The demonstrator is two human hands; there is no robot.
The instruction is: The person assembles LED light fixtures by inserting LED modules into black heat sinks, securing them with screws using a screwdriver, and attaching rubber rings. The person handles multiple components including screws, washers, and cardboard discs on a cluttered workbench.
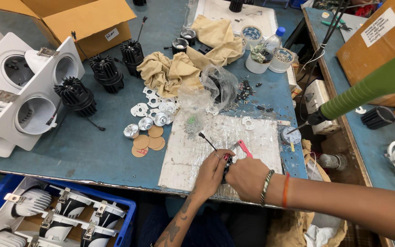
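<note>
A: Head view. Which packages and labels lie about the hands?

B: Far up and to the left of the left hand [212, 170], an open brown cardboard box [76, 19] stands on the blue worktop [88, 153]; a small white label [111, 34], oblong, sits on its near wall. Far up and to the right of the right hand [248, 177], on a second bench, a second brown carton [375, 43] carries a white rectangular label [380, 26] with dark print. Below and left of the left hand, a blue crate [125, 215] holds white lamp housings.

A: And the hands themselves?

B: Both are curled closed, meeting over a small dark lamp part [227, 165], which they grip between them; most of it is hidden by the fingers. A red-handled tool [244, 148] projects up from between the hands, apparently held by the right one. The part sits above a silvery padded mat [225, 146] at the near edge of the worktop.

A: What lies just beyond?

B: Up and left of the left hand, brown paper discs [148, 139] and small silver reflectors [145, 124]; farther up, black finned heat sinks [107, 73], crumpled tan cloth [179, 68] and a clear plastic bag [216, 87].
</note>
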